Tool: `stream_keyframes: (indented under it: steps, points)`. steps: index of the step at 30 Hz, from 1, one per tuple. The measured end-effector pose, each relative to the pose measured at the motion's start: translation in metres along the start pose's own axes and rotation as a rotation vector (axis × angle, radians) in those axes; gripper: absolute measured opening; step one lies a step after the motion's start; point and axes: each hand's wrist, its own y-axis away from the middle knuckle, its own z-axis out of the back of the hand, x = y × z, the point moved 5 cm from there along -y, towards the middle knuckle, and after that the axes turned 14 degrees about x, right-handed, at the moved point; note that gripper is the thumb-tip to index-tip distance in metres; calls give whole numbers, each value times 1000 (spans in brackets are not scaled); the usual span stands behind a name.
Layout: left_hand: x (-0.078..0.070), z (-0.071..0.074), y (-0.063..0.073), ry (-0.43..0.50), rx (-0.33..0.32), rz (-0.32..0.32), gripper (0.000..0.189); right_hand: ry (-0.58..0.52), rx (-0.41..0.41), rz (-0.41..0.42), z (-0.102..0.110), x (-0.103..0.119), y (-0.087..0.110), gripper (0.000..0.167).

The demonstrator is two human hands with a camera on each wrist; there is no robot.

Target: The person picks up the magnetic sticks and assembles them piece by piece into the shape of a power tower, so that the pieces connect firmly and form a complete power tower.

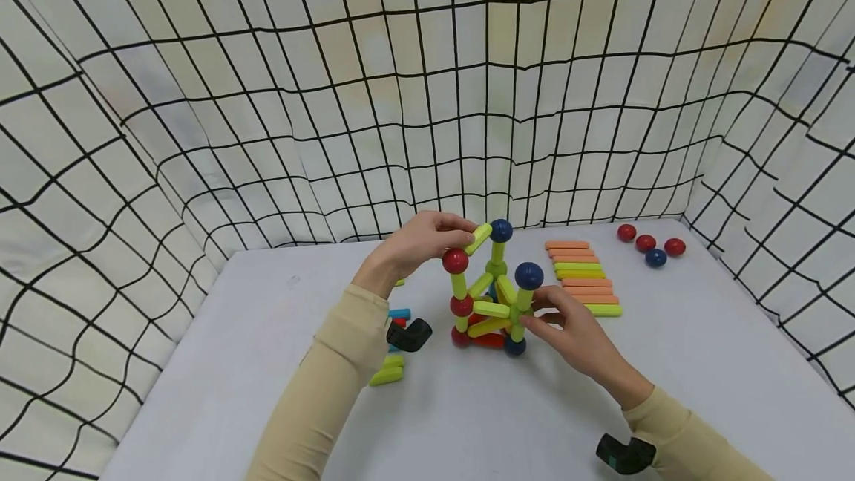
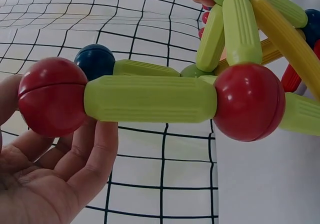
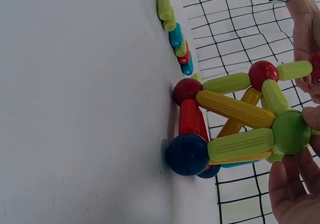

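A tower of coloured rods and balls (image 1: 491,310) stands on the white table between my hands. Red, blue and green balls join its short rods. With thumb and fingertips my left hand (image 1: 415,246) pinches a yellow-green rod (image 1: 479,238) at the top, between the upper red ball (image 1: 456,260) and the rear blue ball (image 1: 501,231). In the left wrist view that red ball (image 2: 52,97) hides part of the fingers. My right hand (image 1: 576,329) grips the tower's right side, its thumb and fingers around a green ball (image 3: 291,132) under the front blue ball (image 1: 529,276).
Orange and yellow-green rods (image 1: 586,283) lie in a column to the right. Beyond them are loose red balls (image 1: 645,243) and one blue ball (image 1: 656,257). More rods (image 1: 387,375) lie left of the tower, partly behind my left arm. Black netting (image 1: 427,95) surrounds the table.
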Motion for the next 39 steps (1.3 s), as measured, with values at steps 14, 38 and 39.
stream_keyframes:
  steps: [14,38,39]
  points:
    - [-8,-9,5,-91,-20,54,35,-5,6,5,-2,2,-1,31]
    - [58,-52,41,-211,30,70,38,-233,194,-137,21,-39,-29,50]
    - [59,-55,39,-228,10,59,37,-216,190,-135,21,-41,-35,50]
